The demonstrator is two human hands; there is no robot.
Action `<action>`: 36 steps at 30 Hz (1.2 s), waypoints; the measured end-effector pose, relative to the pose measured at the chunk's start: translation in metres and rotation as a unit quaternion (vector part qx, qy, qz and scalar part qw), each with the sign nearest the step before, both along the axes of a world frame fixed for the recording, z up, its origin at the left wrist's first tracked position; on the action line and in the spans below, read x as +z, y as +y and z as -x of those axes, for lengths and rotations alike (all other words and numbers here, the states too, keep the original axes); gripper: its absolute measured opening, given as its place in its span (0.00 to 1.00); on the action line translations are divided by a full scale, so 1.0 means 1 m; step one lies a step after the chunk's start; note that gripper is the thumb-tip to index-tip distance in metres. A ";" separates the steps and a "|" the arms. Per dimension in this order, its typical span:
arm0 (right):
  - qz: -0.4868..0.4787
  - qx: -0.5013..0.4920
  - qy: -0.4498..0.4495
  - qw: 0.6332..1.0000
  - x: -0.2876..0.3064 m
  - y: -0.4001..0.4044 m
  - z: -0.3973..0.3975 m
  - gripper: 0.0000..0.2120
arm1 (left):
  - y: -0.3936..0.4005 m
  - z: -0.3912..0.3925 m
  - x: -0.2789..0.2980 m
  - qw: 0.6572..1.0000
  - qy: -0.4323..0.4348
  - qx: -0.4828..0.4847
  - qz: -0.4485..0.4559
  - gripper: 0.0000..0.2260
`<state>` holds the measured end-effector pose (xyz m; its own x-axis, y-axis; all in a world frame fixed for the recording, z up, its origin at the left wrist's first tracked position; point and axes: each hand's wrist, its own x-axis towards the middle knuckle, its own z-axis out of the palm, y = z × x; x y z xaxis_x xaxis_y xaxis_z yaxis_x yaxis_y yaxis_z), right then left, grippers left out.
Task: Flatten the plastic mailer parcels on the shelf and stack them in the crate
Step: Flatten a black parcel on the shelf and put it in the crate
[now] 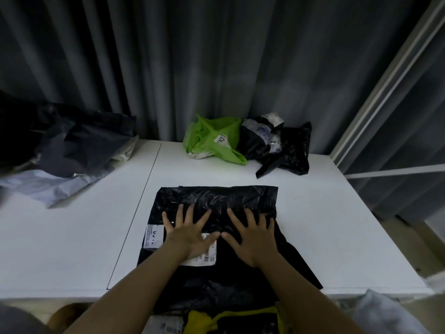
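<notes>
A black plastic mailer (216, 198) with white shipping labels lies flat on the white shelf (72, 237), its near end hanging over the front edge. My left hand (189, 233) and my right hand (251, 237) both press on it with fingers spread flat, thumbs almost touching. At the back lie a crumpled green mailer (212, 141) and a crumpled black mailer (284, 150). More dark and pale grey mailers (67, 153) are heaped at the far left. Below the front edge I see yellow and black mailers (216, 321); a crate is not clearly visible.
A dark grey curtain (216, 68) hangs behind the shelf. A white frame post (385, 88) rises at the right. A seam (142, 201) divides the shelf surface into two panels. A pale bag (385, 312) sits low at the right.
</notes>
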<state>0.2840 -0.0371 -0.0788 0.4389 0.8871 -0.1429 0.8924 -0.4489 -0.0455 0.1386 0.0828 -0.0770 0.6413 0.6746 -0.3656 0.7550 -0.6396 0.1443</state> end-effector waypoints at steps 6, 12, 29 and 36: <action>-0.106 -0.019 -0.017 0.994 -0.002 0.025 0.000 0.35 | 0.015 0.002 0.000 0.990 -0.101 0.053 -0.080 0.38; -0.056 -0.035 -0.003 0.998 -0.021 0.048 -0.012 0.38 | 0.035 -0.009 -0.015 0.993 -0.082 0.041 -0.078 0.40; 0.028 -0.050 0.035 0.998 -0.014 0.053 -0.014 0.38 | 0.039 -0.013 -0.016 0.998 -0.039 0.026 -0.052 0.39; 0.042 -0.052 0.037 0.997 -0.014 0.053 -0.016 0.35 | 0.039 -0.014 -0.017 0.998 -0.028 0.030 -0.055 0.38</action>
